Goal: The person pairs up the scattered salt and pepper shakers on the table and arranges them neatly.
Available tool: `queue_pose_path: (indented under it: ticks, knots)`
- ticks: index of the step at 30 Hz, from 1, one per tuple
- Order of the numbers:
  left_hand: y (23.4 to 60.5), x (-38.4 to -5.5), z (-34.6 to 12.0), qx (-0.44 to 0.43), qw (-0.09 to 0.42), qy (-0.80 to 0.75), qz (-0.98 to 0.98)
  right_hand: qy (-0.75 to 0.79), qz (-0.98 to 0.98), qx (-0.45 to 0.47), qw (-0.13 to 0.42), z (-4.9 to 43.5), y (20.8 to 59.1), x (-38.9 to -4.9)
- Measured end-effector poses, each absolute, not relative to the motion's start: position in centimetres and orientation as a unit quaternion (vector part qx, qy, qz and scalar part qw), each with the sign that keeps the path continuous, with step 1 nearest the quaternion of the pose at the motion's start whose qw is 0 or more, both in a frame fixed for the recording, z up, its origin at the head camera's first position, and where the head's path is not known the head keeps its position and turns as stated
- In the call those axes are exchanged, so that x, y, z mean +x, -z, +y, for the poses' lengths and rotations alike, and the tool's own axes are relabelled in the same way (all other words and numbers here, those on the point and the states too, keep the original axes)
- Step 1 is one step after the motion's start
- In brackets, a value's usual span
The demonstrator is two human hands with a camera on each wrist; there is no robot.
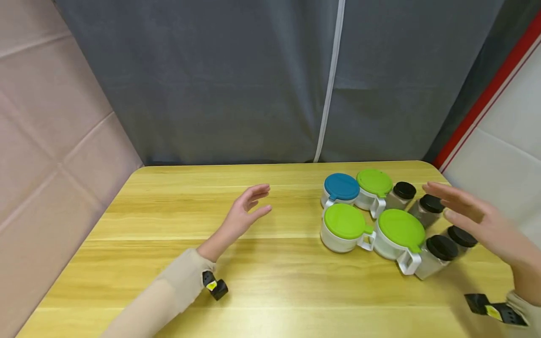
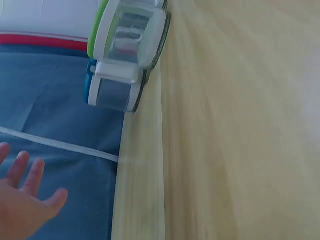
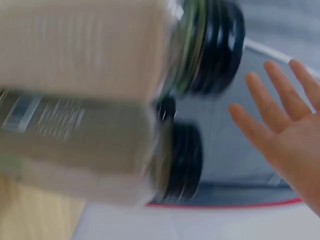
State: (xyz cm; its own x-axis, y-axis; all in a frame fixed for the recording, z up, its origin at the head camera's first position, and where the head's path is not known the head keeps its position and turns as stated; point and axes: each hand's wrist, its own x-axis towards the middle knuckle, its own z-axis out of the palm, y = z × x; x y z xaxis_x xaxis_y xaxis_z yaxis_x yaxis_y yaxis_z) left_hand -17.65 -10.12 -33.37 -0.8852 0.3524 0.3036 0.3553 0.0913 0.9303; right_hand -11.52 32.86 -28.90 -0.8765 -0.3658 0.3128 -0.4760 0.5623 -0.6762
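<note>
My left hand [image 1: 243,211] hovers over the middle of the table with fingers extended and nothing in them. At the right my right hand [image 1: 482,218], also bare of any object, reaches beside several spice jars with black lids [image 1: 442,248], its fingers overlapping them in the head view. In the right wrist view the jars [image 3: 85,50] show blurred and close, with the palm off to their right. Left of the jars sit handled seasoning pots: one with a blue lid [image 1: 341,186] and three with green lids [image 1: 344,221]. The left wrist view shows clear windows in the pots' sides [image 2: 114,94].
The wooden table [image 1: 169,263] ends at a dark grey curtain [image 1: 211,84] with a white strip [image 1: 331,84]. Pale padded panels stand left [image 1: 55,117] and right [image 1: 515,136], the right one edged by a red band [image 1: 490,94].
</note>
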Motion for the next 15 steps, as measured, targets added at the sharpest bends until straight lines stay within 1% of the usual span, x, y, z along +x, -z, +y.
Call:
queue_pose_path:
  ticks: [4,7,10,12,15]
  knots:
    - [34.2,-19.6,-9.6,-0.258,-0.023,0.655,-0.710,-0.454,-0.849,0.262,0.069,35.6,29.8,-11.3]
    - [34.8,-21.2,-9.3,-0.275,-0.051,0.672,-0.685,-0.512,-0.811,0.277,0.055,38.3,31.6,-12.0]
    - [35.3,-22.4,-9.1,-0.279,-0.077,0.680,-0.673,-0.561,-0.776,0.288,0.017,42.7,34.8,-13.7]
    - [35.6,-23.0,-8.9,-0.279,-0.091,0.681,-0.671,-0.592,-0.742,0.314,-0.013,46.4,37.9,-15.4]
    - [36.0,-23.6,-8.6,-0.281,-0.108,0.682,-0.667,-0.634,-0.690,0.343,-0.062,50.5,41.6,-17.2]
